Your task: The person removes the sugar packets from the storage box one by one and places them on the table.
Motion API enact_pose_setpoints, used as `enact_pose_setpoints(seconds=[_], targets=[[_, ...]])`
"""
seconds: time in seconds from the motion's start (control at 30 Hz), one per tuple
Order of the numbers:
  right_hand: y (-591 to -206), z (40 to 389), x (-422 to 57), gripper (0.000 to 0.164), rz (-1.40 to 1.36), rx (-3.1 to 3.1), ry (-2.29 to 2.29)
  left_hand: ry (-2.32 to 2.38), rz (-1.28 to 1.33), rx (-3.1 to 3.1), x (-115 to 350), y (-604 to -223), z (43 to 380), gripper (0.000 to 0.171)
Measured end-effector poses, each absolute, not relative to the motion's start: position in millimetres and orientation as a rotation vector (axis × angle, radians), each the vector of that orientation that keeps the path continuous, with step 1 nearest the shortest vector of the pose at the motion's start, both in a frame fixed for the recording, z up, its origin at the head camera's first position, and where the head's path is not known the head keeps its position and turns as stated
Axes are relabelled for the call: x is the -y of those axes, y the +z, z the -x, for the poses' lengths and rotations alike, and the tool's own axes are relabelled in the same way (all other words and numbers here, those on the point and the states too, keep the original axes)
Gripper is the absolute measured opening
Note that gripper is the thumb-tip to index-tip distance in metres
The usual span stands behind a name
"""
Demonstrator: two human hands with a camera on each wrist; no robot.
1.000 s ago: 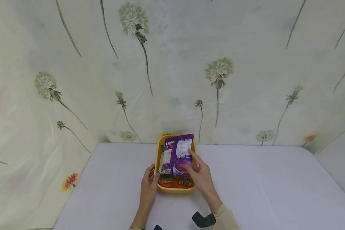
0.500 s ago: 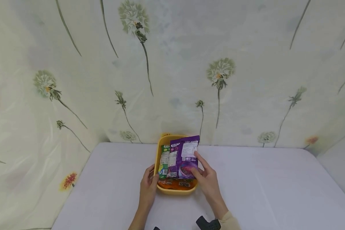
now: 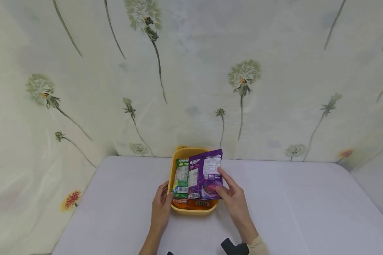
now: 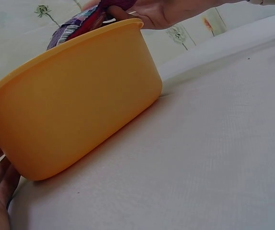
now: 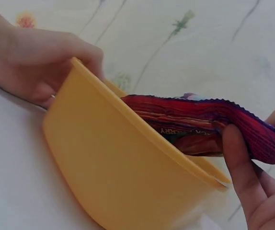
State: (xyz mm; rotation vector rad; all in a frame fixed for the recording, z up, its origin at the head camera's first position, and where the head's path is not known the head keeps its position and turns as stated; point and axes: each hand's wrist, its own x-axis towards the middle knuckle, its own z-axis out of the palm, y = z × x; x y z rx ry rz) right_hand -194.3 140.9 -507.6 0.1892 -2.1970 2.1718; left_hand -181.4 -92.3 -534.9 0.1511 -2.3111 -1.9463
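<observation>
In the head view, a yellow plastic tub [image 3: 193, 212] stands on the white-covered table. My left hand [image 3: 160, 209] holds its left wall, thumb at the rim and fingers along the outside. My right hand [image 3: 238, 202] pinches the right side of a purple snack packet [image 3: 196, 177], raised at an angle over the tub's right rim. Its crimped edge bends between thumb and fingers in the right wrist view. Inside the tub lie a green packet [image 3: 181, 180], upright on the left, and an orange packet [image 3: 191, 204] at the near end, both partly covered by the purple one.
Behind the tub rises a pale curtain [image 3: 191, 78] printed with dandelions, close to the table's back edge. The white tablecloth [image 3: 290, 205] extends to both sides of the tub. A dark strap piece [image 3: 234, 247] sits at my right wrist.
The purple packet has moved right with my right hand, uncovering more of the green packet. My left hand keeps its hold on the tub. The head view has shifted slightly.
</observation>
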Motion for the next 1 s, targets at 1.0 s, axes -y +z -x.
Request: enact_pose_setpoints(seconds=[1.0], targets=[[-506,196,-167,0.052,-0.120,2.206,2.148,-1.968,-0.161,2.301,91,-541,184,0.043]])
